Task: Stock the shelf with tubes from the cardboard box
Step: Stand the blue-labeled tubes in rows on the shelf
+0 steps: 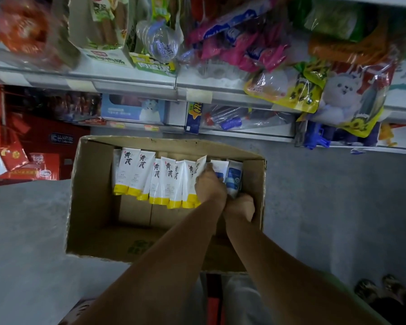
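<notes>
An open cardboard box (92,195) stands on the grey floor below the shelves. Along its far wall leans a row of several white tubes with yellow caps (164,181), and at the right end a few white tubes with blue labels (234,177). My left hand (209,186) reaches into the box, fingers curled round the rightmost yellow-capped tube and the blue-labelled tubes beside it. My right hand (240,206) is curled at the bottom of the blue-labelled tubes near the box's right wall; its fingers are hidden.
Grey shelves (136,84) above the box hold snack packets, boxed goods and toys. Hanging bags (326,90) overhang the shelf edge at the right. Red gift boxes (33,148) are stacked at the left. Another person's feet (382,289) stand at the lower right.
</notes>
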Motion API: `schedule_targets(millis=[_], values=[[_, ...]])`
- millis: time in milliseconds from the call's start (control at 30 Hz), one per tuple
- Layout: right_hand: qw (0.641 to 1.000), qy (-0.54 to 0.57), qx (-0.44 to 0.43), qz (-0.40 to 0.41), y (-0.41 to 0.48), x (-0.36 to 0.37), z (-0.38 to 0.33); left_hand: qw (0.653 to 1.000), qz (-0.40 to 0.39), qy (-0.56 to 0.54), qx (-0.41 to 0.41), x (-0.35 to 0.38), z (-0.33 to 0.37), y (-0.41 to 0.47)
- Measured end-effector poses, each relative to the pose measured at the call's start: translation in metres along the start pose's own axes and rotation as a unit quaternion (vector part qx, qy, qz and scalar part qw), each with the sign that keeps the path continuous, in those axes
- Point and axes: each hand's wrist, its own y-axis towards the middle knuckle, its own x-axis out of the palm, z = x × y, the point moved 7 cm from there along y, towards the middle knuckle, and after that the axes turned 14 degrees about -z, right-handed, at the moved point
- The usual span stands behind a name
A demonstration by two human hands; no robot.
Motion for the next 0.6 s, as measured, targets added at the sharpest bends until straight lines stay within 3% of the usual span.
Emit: schedule_targets(millis=[33,133,367,600], values=[[0.997,0.070,-0.002,-0.012,0.002,0.002,0.002,1.000,0.007,-0.015,0.004,-0.001,-0.001,0.001],[0.995,0.098,-0.031,-0.010,0.001,-0.001,0.001,0.999,0.018,-0.033,0.012,-0.003,-0.005,0.004],[0.993,-0.117,0.018,-0.012,0.010,0.007,-0.006,0.992,-0.014,-0.122,0.034,-0.013,-0.014,0.001],[0.994,-0.033,0.061,-0.079,0.020,0.014,-0.005,0.974,-0.021,-0.213,0.077,-0.040,-0.025,-0.013]])
